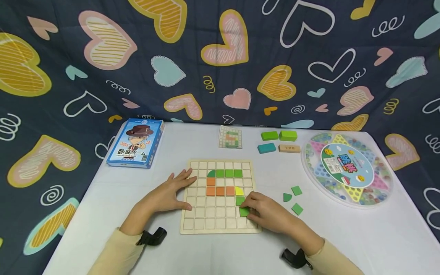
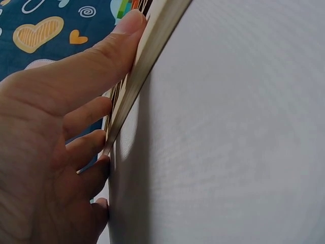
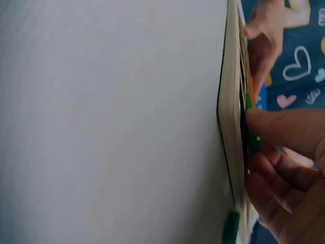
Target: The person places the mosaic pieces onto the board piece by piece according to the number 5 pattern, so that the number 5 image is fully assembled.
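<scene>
A wooden grid board [image 1: 214,225] lies on the table with coloured tiles set in some of its cells. My left hand [image 1: 168,193] rests on the board's left edge, fingers spread; in the left wrist view its thumb [image 2: 96,66] lies over the rim. At the lower right of the grid, my right hand [image 1: 269,212] pinches a green square tile [image 1: 243,212], which sits slightly askew. Just above it is another green tile [image 1: 239,201], then a yellow rounded tile [image 1: 238,191]. Orange tiles [image 1: 220,191] and a row of green tiles [image 1: 229,173] fill cells higher up.
Loose green tiles [image 1: 297,209] lie right of the board. Behind stand a pattern card [image 1: 230,137], several small blocks [image 1: 288,135] and a blue game box [image 1: 135,143]. A round Chinese checkers set [image 1: 347,170] is at the right. A heart-patterned cloth [image 1: 220,76] hangs behind the table.
</scene>
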A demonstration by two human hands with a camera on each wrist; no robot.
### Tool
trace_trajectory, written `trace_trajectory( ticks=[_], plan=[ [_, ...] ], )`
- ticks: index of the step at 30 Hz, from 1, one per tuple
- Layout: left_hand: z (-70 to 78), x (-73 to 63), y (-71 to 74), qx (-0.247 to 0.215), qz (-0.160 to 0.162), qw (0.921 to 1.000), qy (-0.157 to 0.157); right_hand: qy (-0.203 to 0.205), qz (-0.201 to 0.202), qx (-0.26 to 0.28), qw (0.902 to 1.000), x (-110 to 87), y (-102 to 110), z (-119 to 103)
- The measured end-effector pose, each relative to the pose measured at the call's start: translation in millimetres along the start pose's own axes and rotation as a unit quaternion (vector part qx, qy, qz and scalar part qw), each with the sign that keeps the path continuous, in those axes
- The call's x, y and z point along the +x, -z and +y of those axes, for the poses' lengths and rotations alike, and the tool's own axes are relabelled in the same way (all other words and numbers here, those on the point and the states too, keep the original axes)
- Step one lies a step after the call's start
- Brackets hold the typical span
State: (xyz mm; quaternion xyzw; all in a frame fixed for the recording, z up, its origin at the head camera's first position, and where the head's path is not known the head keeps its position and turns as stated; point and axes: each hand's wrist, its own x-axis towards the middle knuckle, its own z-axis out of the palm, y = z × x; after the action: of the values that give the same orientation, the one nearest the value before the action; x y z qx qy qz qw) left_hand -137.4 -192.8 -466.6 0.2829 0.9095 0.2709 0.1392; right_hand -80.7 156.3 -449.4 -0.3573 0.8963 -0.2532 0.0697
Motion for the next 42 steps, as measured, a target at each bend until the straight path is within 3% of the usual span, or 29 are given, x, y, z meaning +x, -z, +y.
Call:
trace_trajectory(
  ticks=[10,14,17,21,23,26,30,34,39,42],
  plan=[
    [1.7,-3.1,1.0,-0.003,0.007,0.9999,0.006,-0.011,-0.002,0.024,0.9997,2.8,-5,-4],
    [0.4,-6.7,0.6,-0.001,0.009,0.9999,0.012,-0.03,0.03,0.027,0.9987,-8.1,1,0],
    [-0.9,-9.1,-0.1,0.001,0.008,0.9998,0.016,-0.068,0.088,0.02,0.9936,-24.9,11,12],
    [-2.1,-11.1,-0.4,-0.001,0.008,0.9998,0.02,-0.155,0.15,-0.008,0.9764,-48.3,23,35],
    [-2.1,-11.8,0.1,-0.003,0.007,0.9997,0.022,-0.191,0.145,-0.017,0.9708,-55.5,26,45],
    [-2.6,-11.6,0.6,0.002,0.006,0.9998,0.02,-0.211,0.117,-0.029,0.9699,-58.5,27,55],
    [-2.8,-8.1,1.0,0.006,0.003,0.9999,0.016,-0.206,0.104,-0.058,0.9714,-54.4,27,56],
    [-1.7,-4.5,1.8,0.003,0.0,0.9999,0.012,-0.183,0.106,-0.061,0.9755,-47.5,25,37],
    [0.7,0.2,2.1,-0.004,0.001,0.9999,0.009,-0.106,0.068,0.009,0.992,-34.0,6,0],
    [1.7,1.5,1.5,-0.005,-0.001,0.9999,0.01,-0.058,0.046,0.006,0.9973,-25.2,-7,-14]
  ],
)
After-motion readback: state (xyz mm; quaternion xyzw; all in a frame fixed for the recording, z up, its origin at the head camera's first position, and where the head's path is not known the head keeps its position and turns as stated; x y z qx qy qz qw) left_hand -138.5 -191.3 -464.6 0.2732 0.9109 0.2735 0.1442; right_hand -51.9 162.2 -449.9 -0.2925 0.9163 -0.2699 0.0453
